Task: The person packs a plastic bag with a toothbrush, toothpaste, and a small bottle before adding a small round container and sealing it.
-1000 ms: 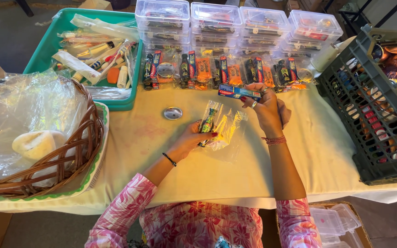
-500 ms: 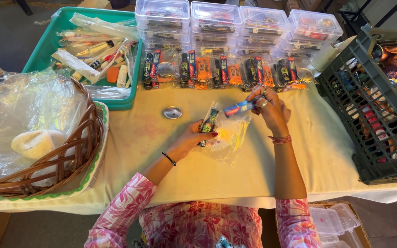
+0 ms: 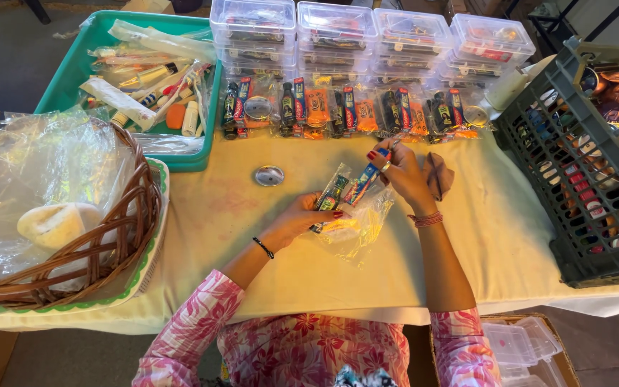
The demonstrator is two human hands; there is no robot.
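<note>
Pinching a small blue tube (image 3: 364, 180) between fingertips, the right hand (image 3: 402, 172) angles it down toward the mouth of a clear plastic bag (image 3: 352, 226), likely so it can slide inside. Closed around the bag's upper edge, the left hand (image 3: 302, 218) steadies it on the cream tablecloth (image 3: 467, 244) alongside a dark tube (image 3: 329, 195). One round metal tin (image 3: 269, 175) lies nearby. Four stacks of clear lidded boxes (image 3: 367, 32) line the far edge, behind a row of filled packets (image 3: 352, 111).

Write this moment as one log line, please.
left hand: holds clear plastic bag open | right hand: slides blue tube into bag | nearby: round metal lid
</note>
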